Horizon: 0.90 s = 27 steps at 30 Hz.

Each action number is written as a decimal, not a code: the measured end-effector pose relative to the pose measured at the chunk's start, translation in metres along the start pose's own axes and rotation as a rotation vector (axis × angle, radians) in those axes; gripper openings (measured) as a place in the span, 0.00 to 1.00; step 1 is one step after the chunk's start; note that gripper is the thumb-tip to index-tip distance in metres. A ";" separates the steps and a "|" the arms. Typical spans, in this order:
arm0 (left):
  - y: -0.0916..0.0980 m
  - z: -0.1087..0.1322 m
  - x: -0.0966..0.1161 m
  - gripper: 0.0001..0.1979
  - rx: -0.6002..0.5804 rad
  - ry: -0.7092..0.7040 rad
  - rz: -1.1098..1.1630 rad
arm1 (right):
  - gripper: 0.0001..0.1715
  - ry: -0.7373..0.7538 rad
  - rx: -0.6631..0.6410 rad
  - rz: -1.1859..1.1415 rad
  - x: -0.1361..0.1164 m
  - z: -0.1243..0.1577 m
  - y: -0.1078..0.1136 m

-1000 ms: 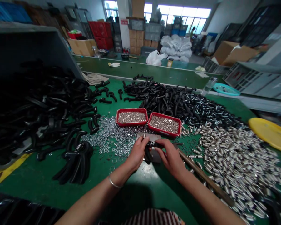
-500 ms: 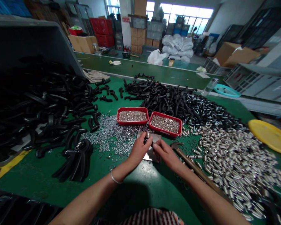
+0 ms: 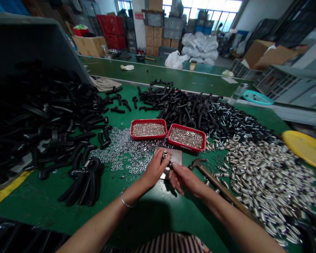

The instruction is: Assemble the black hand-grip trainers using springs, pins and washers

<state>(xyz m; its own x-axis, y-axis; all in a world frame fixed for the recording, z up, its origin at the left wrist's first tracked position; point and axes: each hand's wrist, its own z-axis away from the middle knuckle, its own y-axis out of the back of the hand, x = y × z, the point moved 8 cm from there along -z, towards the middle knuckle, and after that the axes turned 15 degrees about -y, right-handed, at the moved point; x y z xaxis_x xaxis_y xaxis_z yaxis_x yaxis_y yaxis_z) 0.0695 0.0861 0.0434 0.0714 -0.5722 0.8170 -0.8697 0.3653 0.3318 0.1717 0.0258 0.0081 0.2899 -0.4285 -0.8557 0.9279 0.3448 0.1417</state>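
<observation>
My left hand [image 3: 155, 169] is closed on a small black part with a silver metal end [image 3: 165, 154] that sticks up above my fingers. My right hand [image 3: 183, 177] is curled beside it, fingers pinching the same part from the right. Both hands hover over a grey metal plate [image 3: 176, 155] lying on the green table. A hammer [image 3: 213, 180] with a wooden handle lies just right of my right hand, its head by the plate.
Two red trays [image 3: 148, 122] [image 3: 204, 138] of small metal pieces sit beyond the plate. Loose washers [image 3: 123, 154] spread to the left. Black curved handles [image 3: 55, 119] pile at left and back; silver cylinders [image 3: 265, 175] heap at right. A yellow lid [image 3: 305, 147] lies at far right.
My right hand drew in toward me and to the left hand. The black part, seen hanging lower between the hands a second ago, is now mostly hidden in my fingers.
</observation>
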 end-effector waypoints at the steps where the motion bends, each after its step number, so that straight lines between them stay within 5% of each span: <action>1: 0.000 -0.001 0.005 0.10 -0.017 -0.050 -0.029 | 0.37 -0.021 -0.038 -0.007 0.002 0.000 -0.004; 6: 0.003 0.002 -0.001 0.12 0.045 0.044 -0.091 | 0.24 0.123 0.299 0.147 -0.010 0.007 0.021; 9: -0.001 0.003 0.005 0.11 0.015 -0.016 -0.109 | 0.34 0.051 0.058 0.108 -0.002 0.004 0.006; 11: -0.005 0.005 0.008 0.10 -0.018 -0.055 -0.111 | 0.33 0.049 0.031 0.103 -0.002 0.007 0.003; 14: -0.002 0.013 -0.004 0.12 0.062 0.078 -0.090 | 0.19 0.218 0.356 0.172 -0.016 0.019 0.020; 16: -0.002 0.015 -0.011 0.12 0.091 0.134 -0.124 | 0.15 0.256 0.435 0.099 -0.015 0.022 0.023; 19: -0.015 0.008 -0.013 0.10 -0.101 0.069 -0.266 | 0.15 0.088 0.194 -0.187 0.011 0.005 0.008; 21: -0.028 0.001 -0.018 0.08 -0.303 0.047 -0.373 | 0.15 0.019 0.137 -0.182 0.024 -0.001 0.004; 24: -0.038 -0.016 -0.027 0.06 -0.469 0.012 -0.549 | 0.13 0.080 0.339 0.099 0.023 0.008 0.024; 27: -0.038 -0.043 -0.023 0.08 -0.460 -0.092 -0.685 | 0.14 0.133 0.506 0.307 0.020 0.031 0.056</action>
<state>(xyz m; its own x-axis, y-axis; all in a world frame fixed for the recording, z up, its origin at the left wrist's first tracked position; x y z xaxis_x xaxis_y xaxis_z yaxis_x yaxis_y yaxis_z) 0.1220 0.1174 0.0325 0.4554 -0.8275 0.3284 -0.3602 0.1660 0.9180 0.2366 0.0105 0.0146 0.5602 -0.2532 -0.7887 0.8124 -0.0181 0.5828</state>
